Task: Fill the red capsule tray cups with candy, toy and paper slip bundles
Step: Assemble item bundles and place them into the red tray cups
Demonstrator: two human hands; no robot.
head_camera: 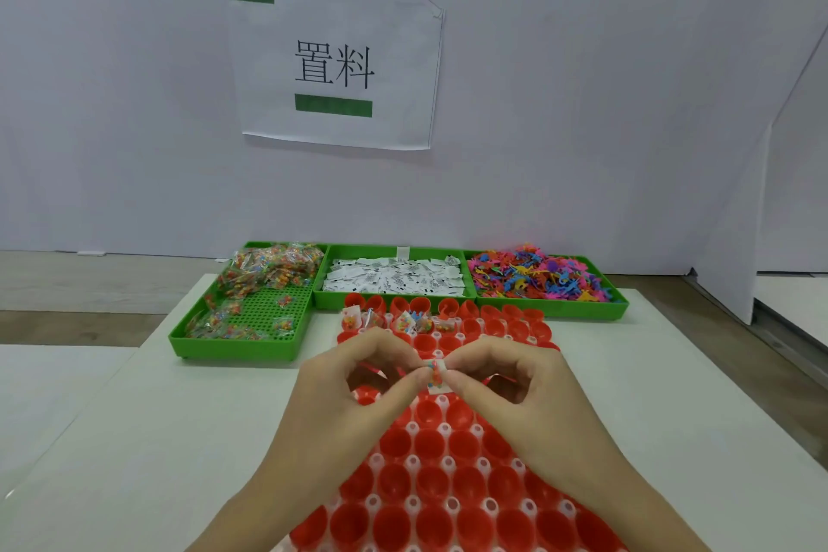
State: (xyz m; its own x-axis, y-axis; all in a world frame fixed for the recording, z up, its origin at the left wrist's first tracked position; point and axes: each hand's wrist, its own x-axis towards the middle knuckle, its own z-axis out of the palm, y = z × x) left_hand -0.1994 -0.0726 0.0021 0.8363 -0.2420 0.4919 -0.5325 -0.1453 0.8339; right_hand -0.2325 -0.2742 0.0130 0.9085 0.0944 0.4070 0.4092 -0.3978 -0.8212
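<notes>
The red capsule tray (430, 480) lies on the white table in front of me, its many red cups open upward. Several cups in the far row hold bundles (405, 321). Above the tray's middle, my left hand (354, 390) and my right hand (515, 390) together pinch one small bundle (434, 376): a clear candy packet against a white paper slip. Whether a toy is inside it I cannot tell. Both hands hover over empty cups.
Three green trays stand behind the capsule tray: candy packets (251, 296) at left, white paper slips (394, 278) in the middle, coloured plastic toys (542, 276) at right. A white wall with a paper sign (334, 63) rises behind. The table edge runs along the left.
</notes>
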